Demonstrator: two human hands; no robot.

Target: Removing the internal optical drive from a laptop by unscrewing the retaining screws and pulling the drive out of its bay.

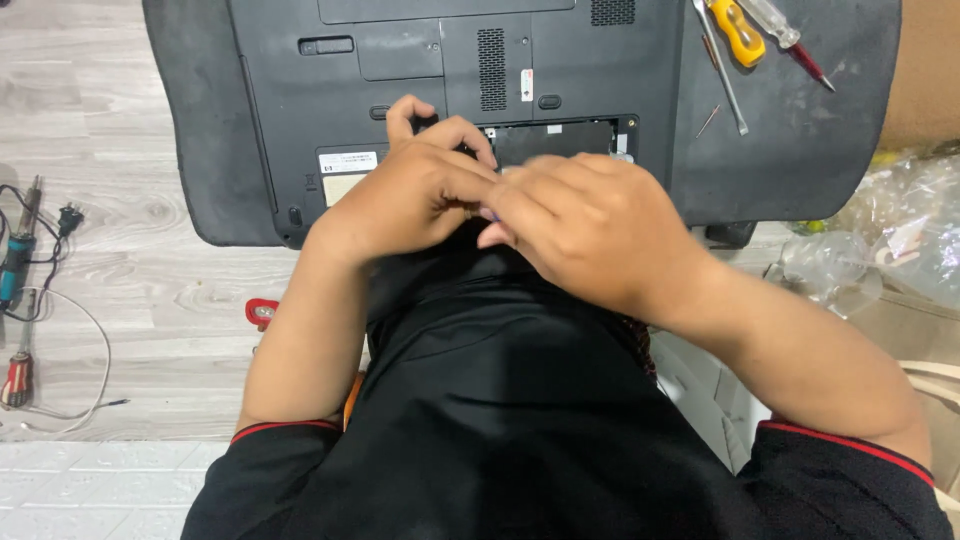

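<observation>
Both hands meet at frame centre over an upturned dark laptop (450, 90) lying on a black mat (800, 150). Left hand (415, 195) and right hand (590, 225) pinch together on something small; what the grip holds is hidden, cannot tell. Fingertips sit at the edge of the open bay (555, 140) in the laptop's underside. Laptop's long axis runs 9 to 3 o'clock, underside up. Judgement: work with light fingertip pressure, keep the laptop flat, avoid prying hard. Screwdrivers (745, 35) lie at 1 o'clock; soldering iron (15, 265) on the floor at 9 o'clock.
</observation>
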